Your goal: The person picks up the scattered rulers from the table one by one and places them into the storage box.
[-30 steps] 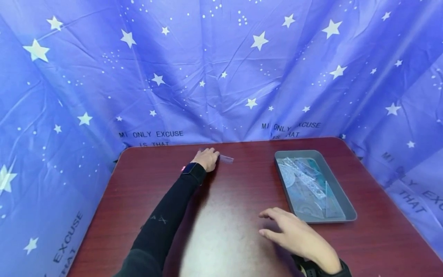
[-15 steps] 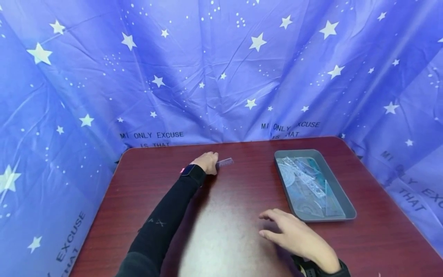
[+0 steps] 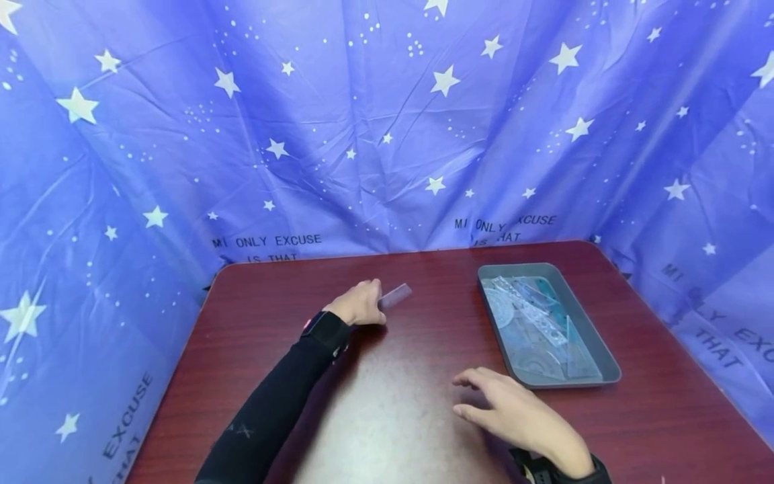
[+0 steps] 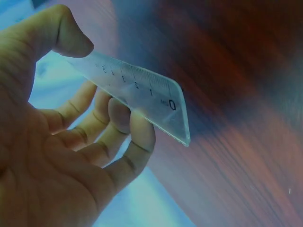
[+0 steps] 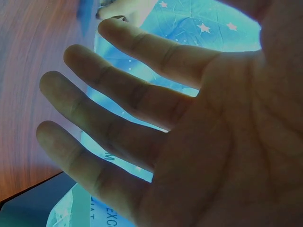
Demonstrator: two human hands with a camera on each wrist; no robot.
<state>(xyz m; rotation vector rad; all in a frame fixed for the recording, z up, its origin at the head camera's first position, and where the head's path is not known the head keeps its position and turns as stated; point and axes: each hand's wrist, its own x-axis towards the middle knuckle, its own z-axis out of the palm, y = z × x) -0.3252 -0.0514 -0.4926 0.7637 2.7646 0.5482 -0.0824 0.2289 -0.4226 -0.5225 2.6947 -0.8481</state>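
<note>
My left hand [image 3: 359, 304] is over the far middle of the table and pinches a clear plastic ruler [image 3: 396, 296] between thumb and fingers. In the left wrist view the ruler [image 4: 142, 87] is tilted, its 0 end pointing away from the palm and its small numbers visible. Part of its length is hidden behind the thumb. Near the front corner of the grey tray, my right hand [image 3: 514, 410] holds nothing. Its fingers [image 5: 128, 94] are spread and loosely extended in the right wrist view.
The grey tray [image 3: 585, 321] stands at the right with several clear plastic pieces inside, among them a ruler-like strip [image 3: 535, 316] and a set square [image 3: 579, 356]. Beneath is a dark red wooden table [image 3: 272, 296]. A blue star-printed curtain [image 3: 363, 134] surrounds its far and side edges.
My left hand has drawn back a little toward me, and the ruler has come along, its free end now angled upward. The right hand and the tray have stayed put.
</note>
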